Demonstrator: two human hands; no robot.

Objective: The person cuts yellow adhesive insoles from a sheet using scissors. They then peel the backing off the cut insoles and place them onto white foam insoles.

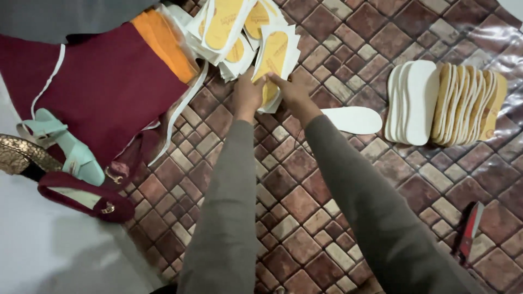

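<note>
Head view: left hand (248, 97) and right hand (290, 87) are seen at the far centre, fingers of both clamped on one yellow-faced insole sheet (271, 60) at the near edge of a sheet pile (229, 27). A white insole (354, 120) lies just right; an insole stack (444, 100) stands farther right. Shoes (76, 179) lie near left.

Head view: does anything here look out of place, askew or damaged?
Mostly the heap of yellow stickers that both hands, left hand and right hand, reach into: they lie fanned and overlapping, unlike the neat row of insoles. One white insole lies alone beside that row. Nothing looks damaged.
</note>
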